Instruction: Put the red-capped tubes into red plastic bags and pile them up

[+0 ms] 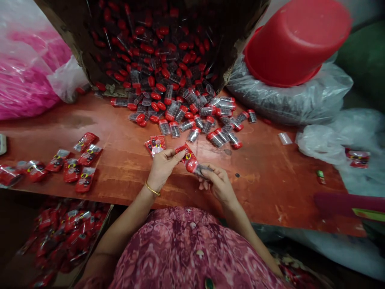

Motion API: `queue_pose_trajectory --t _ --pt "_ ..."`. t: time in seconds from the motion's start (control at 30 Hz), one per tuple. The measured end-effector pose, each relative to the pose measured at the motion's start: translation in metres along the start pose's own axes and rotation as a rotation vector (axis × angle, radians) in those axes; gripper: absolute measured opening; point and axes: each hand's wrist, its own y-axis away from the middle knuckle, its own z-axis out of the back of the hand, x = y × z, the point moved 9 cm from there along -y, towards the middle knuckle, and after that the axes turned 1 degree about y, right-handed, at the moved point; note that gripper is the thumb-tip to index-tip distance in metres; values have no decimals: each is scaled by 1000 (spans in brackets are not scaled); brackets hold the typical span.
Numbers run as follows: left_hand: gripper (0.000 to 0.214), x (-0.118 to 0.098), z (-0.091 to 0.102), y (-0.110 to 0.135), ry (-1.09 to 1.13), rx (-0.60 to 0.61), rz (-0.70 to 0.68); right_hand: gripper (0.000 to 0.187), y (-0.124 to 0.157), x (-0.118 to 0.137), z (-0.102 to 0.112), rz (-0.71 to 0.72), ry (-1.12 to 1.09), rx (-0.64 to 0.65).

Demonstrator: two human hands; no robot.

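Note:
My left hand (162, 166) pinches the top edge of a red printed packet (189, 154) above the table's front part. Its fingers are closed on the packet. My right hand (217, 182) is closed around a clear container with dark contents (201, 170), whose red end meets the lower end of the packet. Whether the container is partly inside the packet I cannot tell. Just beyond my left hand lie a few flat red packets (157, 143). Several clear containers with red caps (192, 134) lie loose past my hands.
A tipped cardboard box (240, 48) spills red-capped containers onto the reddish table (126, 168). Filled packets (72, 169) lie at left; a box of packets (69, 224) stands below. A red tub (297, 44) rests on a plastic bag (285, 102). Pink items in a bag (30, 76) are far left.

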Motion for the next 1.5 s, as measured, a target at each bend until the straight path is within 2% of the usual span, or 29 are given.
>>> queue_pose_trajectory --t 0.17,0.33,0.47,0.6,0.73,0.93,1.13,1.2,1.23,1.3,1.37,1.43,1.5 --pt "32 3 -7 0 134 2 13 22 1 11 1 129 86 -92" --pt "33 17 -17 4 279 14 121 26 1 13 -8 192 79 -98" --pt "33 19 -18 7 332 -25 120 30 1 11 -13 218 74 -154" --pt "31 23 -25 13 431 -3 169 33 -3 9 -24 196 12 -66" --pt "29 23 -33 15 407 63 163 31 -9 9 -29 173 -47 2" --pt "25 13 -24 4 382 20 73 30 -14 13 -32 247 64 -15" --pt "25 18 -25 4 251 71 127 31 -14 0 -36 181 -18 68" --pt "26 19 -22 3 268 43 124 31 -13 -5 -34 159 20 97" --pt "26 17 -18 2 274 0 100 31 -13 -5 -29 172 77 68" --pt "24 16 -9 0 217 -80 53 33 -11 9 -12 295 277 -77" --pt "22 19 -10 0 75 -58 58 36 -4 39 -6 532 545 -196" --pt "19 24 -18 2 -63 36 74 36 4 68 -19 777 808 -165" --pt "15 25 -23 7 -156 102 62 21 7 86 -34 931 989 -90"
